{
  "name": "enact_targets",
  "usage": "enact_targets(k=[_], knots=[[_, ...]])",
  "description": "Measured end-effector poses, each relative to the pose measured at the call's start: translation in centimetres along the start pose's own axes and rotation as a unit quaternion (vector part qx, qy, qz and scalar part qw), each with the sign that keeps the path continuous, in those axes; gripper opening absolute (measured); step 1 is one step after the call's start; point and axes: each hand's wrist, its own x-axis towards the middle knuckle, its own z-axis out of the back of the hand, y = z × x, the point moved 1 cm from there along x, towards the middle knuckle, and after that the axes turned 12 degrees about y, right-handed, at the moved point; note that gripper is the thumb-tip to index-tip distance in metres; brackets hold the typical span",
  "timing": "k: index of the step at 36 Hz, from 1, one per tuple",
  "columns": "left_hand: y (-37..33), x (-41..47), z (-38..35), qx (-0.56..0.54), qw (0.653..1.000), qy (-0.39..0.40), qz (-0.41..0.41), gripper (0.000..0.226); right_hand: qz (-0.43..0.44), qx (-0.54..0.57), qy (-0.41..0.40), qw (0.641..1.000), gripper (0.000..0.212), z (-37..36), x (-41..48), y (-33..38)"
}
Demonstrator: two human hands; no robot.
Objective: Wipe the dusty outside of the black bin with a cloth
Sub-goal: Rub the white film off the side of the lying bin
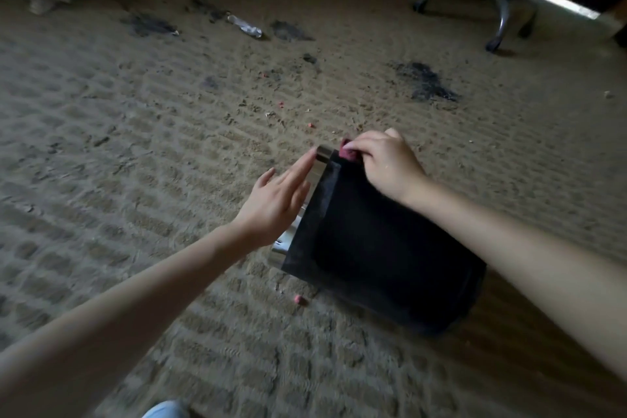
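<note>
Left hand (278, 200) flat on black bin (373, 254) rim, right hand (386, 166) pinching cloth (347, 154) beside it

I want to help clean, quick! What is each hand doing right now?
Left hand: open, straight fingers against the bin.
Right hand: closed on the pink cloth.

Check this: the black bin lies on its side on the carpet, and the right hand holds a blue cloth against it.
The cloth is dark pink, not blue, as the head view shows. The black bin does lie on its side on the carpet, and the right hand holds the cloth against it.
</note>
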Motion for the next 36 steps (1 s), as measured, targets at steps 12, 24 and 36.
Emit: enact_targets(k=[12, 24, 36], knots=[[0.1, 0.6, 0.4, 0.007, 1.000, 0.005, 0.008, 0.059, 0.280, -0.218, 0.115, 0.928, 0.032, -5.3, -11.2, 6.3], [0.3, 0.2, -0.4, -0.021, 0.999, -0.025, -0.030, 0.052, -0.062, 0.058, -0.046, 0.995, 0.039, 1.5, 1.2, -1.1], [0.0, -0.2, -0.6, -0.025, 0.998, -0.046, -0.032, 0.055, -0.202, 0.152, 0.128, 0.959, 0.045, 0.3, 3.8, 0.5]])
